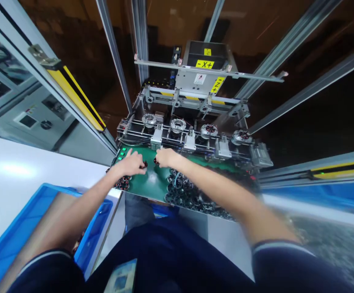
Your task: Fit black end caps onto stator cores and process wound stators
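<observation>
Head view: labels "-X+" (204, 64) and "-Z+" (217, 84) beyond left hand (131, 163) and right hand (166, 158).

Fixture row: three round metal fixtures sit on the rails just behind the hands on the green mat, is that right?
Not quite: the head view shows four round metal fixtures, not three, in the row behind the left hand and right hand on the green mat.
</observation>
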`<state>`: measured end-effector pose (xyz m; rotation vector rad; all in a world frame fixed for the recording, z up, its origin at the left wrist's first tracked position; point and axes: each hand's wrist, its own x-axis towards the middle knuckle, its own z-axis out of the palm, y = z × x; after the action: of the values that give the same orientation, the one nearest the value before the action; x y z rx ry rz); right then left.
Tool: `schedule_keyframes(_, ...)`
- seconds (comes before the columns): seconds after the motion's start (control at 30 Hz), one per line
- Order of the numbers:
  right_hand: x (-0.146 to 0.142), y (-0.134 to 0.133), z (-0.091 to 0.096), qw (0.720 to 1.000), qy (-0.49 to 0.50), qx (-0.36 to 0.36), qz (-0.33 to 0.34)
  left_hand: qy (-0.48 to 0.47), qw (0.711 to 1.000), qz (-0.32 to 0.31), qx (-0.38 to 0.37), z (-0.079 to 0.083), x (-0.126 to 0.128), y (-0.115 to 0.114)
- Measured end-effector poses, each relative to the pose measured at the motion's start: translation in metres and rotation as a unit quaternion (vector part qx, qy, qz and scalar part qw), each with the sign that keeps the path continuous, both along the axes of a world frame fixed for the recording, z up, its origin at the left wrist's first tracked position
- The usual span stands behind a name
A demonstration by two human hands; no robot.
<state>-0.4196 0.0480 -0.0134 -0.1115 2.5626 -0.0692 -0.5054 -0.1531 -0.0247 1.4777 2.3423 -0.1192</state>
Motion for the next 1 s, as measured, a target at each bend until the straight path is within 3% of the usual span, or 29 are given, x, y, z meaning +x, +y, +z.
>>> schedule_keyframes(0.1,0.009,-0.036,-0.019,1.000,-0.004,-0.008,0.021,0.015,0.998,0.052,-0.019,-0.050,0.055,-0.019)
schedule_keyframes(0.2,0.020,-0.037,-0.017,0.998,0.022,-0.037,0.038,0.041,0.993,0.108,0.001,-0.070,0.078,-0.027)
schedule_keyframes(0.3,0.039,0.004,0.007,0.996,0.060,-0.064,0.031,0.055,0.988,0.140,0.040,-0.059,0.076,-0.031)
schedule_keyframes(0.4,0.065,0.085,0.044,0.994,0.089,-0.059,-0.029,0.052,0.984,0.138,0.095,-0.027,0.062,-0.012)
schedule_keyframes(0.5,0.096,0.187,0.077,0.982,0.108,0.012,-0.157,0.022,0.983,0.095,0.155,0.008,0.051,0.051)
schedule_keyframes(0.57,0.116,0.248,0.090,0.957,0.120,0.076,-0.255,-0.008,0.981,0.055,0.186,0.026,0.049,0.114)
schedule_keyframes(0.63,0.135,0.291,0.090,0.929,0.119,0.116,-0.331,-0.033,0.978,0.026,0.202,0.037,0.050,0.183)
schedule_keyframes(0.73,0.154,0.326,0.071,0.909,0.083,0.104,-0.395,-0.039,0.980,0.021,0.193,0.040,0.055,0.276)
schedule_keyframes(0.8,0.158,0.337,0.051,0.904,0.049,0.073,-0.419,-0.025,0.985,0.032,0.168,0.033,0.056,0.321)
schedule_keyframes(0.9,0.154,0.353,0.020,0.894,0.005,0.038,-0.446,0.004,0.991,0.044,0.123,0.016,0.052,0.362)
schedule_keyframes(1.0,0.144,0.367,-0.002,0.884,-0.026,0.018,-0.466,0.022,0.995,0.043,0.089,-0.002,0.046,0.385)
